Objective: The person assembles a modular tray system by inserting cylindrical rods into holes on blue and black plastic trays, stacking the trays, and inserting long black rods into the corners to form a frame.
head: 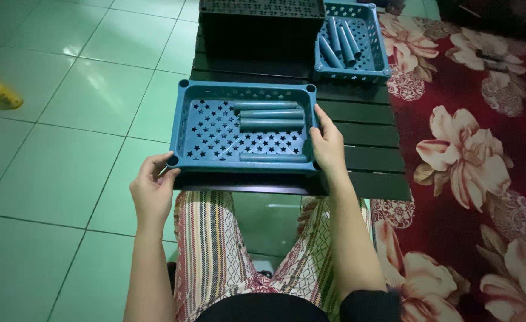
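Both hands gripping the blue tray on the dark table

Left hand [152,189] is clasping the blue tray [186,128] at its near corner, right hand [328,145] is grasping the right rim; grey tubes [272,117] are lying inside

Floor: glossy pale green tiles [66,119] with dark grout lines, filling the left side and running under the desk.
Light: soft white glare on the tiles at upper left; the scene is otherwise dim and cool-toned.
Desk: low, dark, slatted desk [370,143], its near edge at the centre of the frame.
Rug: deep red rug [477,179] with large cream flowers, along the desk's right edge.
Stray item: small blurred yellow object [1,94] on the tiles, far left.
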